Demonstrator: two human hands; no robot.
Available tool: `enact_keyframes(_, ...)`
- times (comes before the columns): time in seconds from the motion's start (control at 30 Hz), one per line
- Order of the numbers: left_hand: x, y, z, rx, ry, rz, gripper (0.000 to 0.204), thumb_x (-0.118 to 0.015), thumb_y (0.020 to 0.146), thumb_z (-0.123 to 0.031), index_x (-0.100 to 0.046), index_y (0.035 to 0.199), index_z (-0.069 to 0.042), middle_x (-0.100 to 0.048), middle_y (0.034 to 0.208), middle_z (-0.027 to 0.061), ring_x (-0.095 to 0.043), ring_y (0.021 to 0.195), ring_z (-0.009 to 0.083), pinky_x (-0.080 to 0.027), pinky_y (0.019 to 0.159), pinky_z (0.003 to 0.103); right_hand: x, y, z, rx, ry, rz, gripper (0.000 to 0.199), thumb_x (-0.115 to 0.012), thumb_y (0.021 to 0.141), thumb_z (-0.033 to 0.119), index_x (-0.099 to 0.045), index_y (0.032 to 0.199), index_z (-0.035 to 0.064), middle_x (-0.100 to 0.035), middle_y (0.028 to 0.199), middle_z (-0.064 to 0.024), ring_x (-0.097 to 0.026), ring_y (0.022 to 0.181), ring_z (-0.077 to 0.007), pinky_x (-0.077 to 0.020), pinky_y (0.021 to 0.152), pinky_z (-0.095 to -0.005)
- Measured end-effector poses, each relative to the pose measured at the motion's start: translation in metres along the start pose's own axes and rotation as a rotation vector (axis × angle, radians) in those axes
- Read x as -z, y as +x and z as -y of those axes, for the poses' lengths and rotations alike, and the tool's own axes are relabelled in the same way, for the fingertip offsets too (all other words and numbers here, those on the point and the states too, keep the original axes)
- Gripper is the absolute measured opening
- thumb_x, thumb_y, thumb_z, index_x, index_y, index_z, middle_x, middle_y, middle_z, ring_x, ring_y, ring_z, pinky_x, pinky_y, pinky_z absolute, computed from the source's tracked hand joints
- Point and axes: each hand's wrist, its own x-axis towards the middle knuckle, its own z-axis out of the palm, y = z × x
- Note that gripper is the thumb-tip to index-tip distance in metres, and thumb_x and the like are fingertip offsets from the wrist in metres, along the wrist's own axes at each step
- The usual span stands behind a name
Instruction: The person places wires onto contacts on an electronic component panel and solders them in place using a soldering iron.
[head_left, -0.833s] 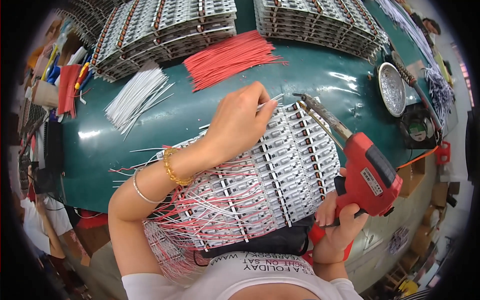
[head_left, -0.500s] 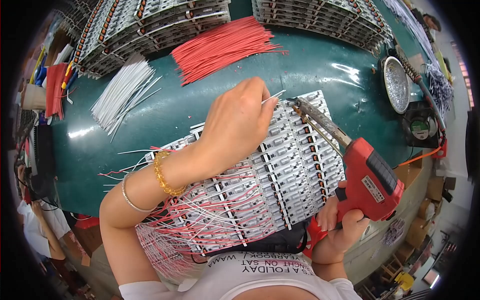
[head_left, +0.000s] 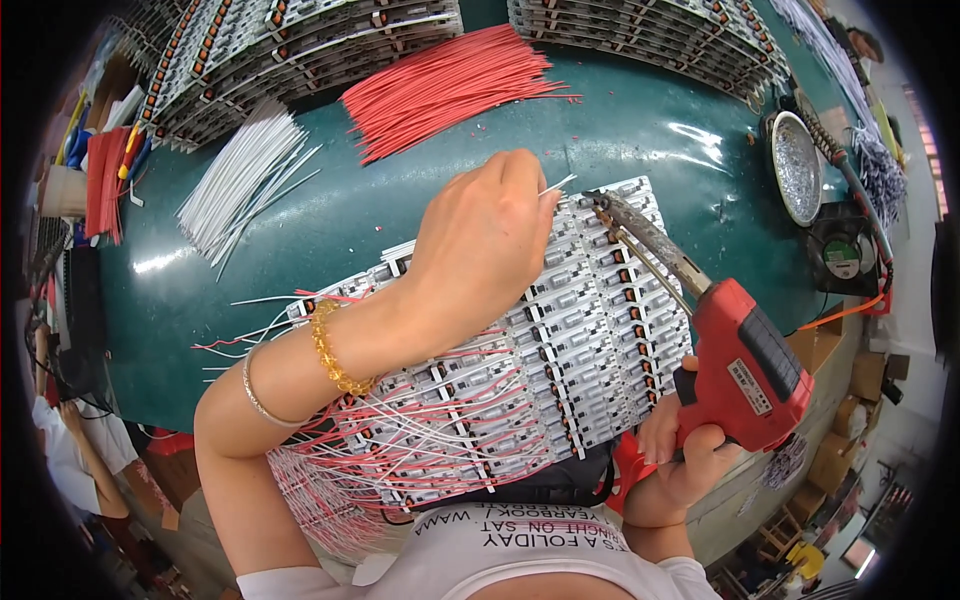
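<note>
My left hand (head_left: 478, 230) is closed in a pinch over the upper edge of a panel of small metal parts and circuit boards (head_left: 565, 335). From its fingertips sticks out a short white wire (head_left: 563, 184). My right hand (head_left: 690, 460) is wrapped round the grip of a red soldering gun (head_left: 750, 365). The gun's metal tip points up and left, at the panel's top edge, close to the wire but apart from it. Red and white wires (head_left: 440, 425) trail across the panel's left part; its right part carries none. My left hand and forearm cover some of the upper rows.
On the green table (head_left: 640, 110) lie a bundle of red wires (head_left: 450, 90) and a bundle of white wires (head_left: 245, 185). Stacked panels (head_left: 310, 65) stand behind. At right are a metal dish (head_left: 797, 168) and a small black fan (head_left: 842, 250). Screwdrivers (head_left: 133, 152) stand far left.
My left hand has shifted very slightly to the right with the white wire. The soldering gun has moved a little right and down, still tilted the same way.
</note>
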Motion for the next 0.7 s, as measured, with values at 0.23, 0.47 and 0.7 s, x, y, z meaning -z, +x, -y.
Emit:
enact_keyframes(0.23, 0.0, 0.0002, 0.0, 0.0, 0.017, 0.005, 0.016, -0.058, 0.084, -0.009, -0.047, 0.08, 0.002, -0.057, 0.075, 0.0207, -0.057, 0.068, 0.0387, -0.045, 0.062, 0.046, -0.0022, -0.0002, -0.0025, 0.006, 0.004, -0.02, 0.078, -0.061, 0.084, 0.049, -0.036, 0.122, -0.0137, -0.041, 0.047, -0.0005, -0.038, 0.036, -0.0085, -0.0333, 0.035, -0.0216)
enact_keyframes(0.47, -0.0018, -0.0006, 0.0017, -0.017, 0.047, -0.001, 0.016, -0.058, 0.084, -0.01, -0.047, 0.08, 0.002, -0.056, 0.075, 0.0197, -0.056, 0.068, 0.0376, -0.045, 0.063, 0.045, -0.0064, -0.0022, -0.001, -0.024, -0.018, -0.052, 0.078, -0.063, 0.082, 0.048, -0.037, 0.121, -0.0143, -0.041, 0.046, -0.0006, -0.038, 0.036, -0.0083, -0.0326, 0.035, -0.0214)
enact_keyframes(0.7, -0.0021, -0.0008, 0.0022, -0.022, 0.044, -0.001, 0.016, -0.058, 0.084, -0.01, -0.046, 0.08, 0.002, -0.056, 0.075, 0.0196, -0.056, 0.068, 0.0374, -0.045, 0.063, 0.045, 0.0001, -0.006, 0.0038, -0.016, -0.021, -0.056, 0.079, -0.062, 0.082, 0.049, -0.036, 0.121, -0.0153, -0.04, 0.046, -0.0002, -0.038, 0.035, -0.0083, -0.0327, 0.035, -0.0208)
